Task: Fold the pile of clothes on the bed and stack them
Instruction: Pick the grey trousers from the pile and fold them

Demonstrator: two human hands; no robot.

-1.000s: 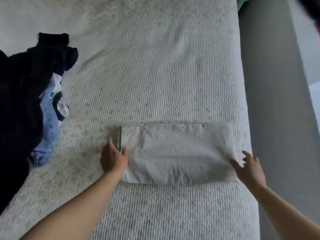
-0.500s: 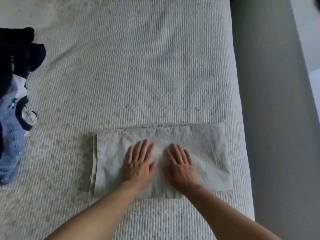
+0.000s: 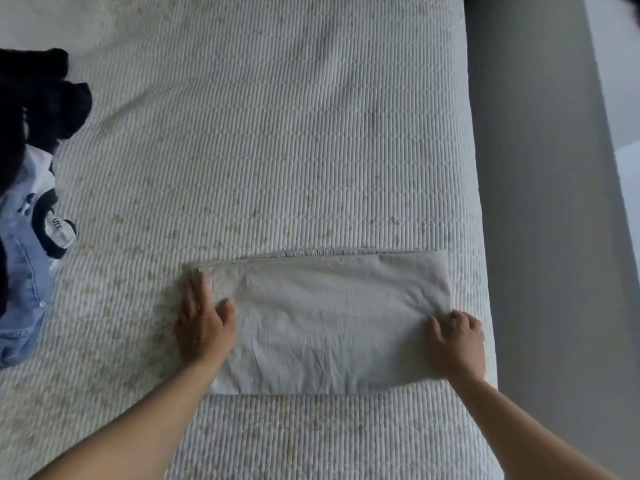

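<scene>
Pale grey-beige cloth, a folded garment creased and flattened into a wide rectangle, lies on the ribbed cream bedspread close to the bed's near right edge. Its far edge shows a thin line of gathered layers; what kind of garment it is cannot be told.

In the head view, the left hand lies flat across the garment's left edge, fingers straight and together, pointing away from the person, thumb spread out onto the cloth. Part of the palm sits on the bedspread just beside the fold. The right hand is at the garment's right edge, near its front corner, with the thumb lying on top of the cloth and the fingers curled at the edge; whether they grip the fabric or merely rest on it cannot be told. Both bare forearms reach in from the bottom of the frame.

Well apart, at the left border, sits the unfolded pile: a black garment on top, blue jeans beneath, and a white top with a dark collar between them. Grey floor runs along the bed's right side.
</scene>
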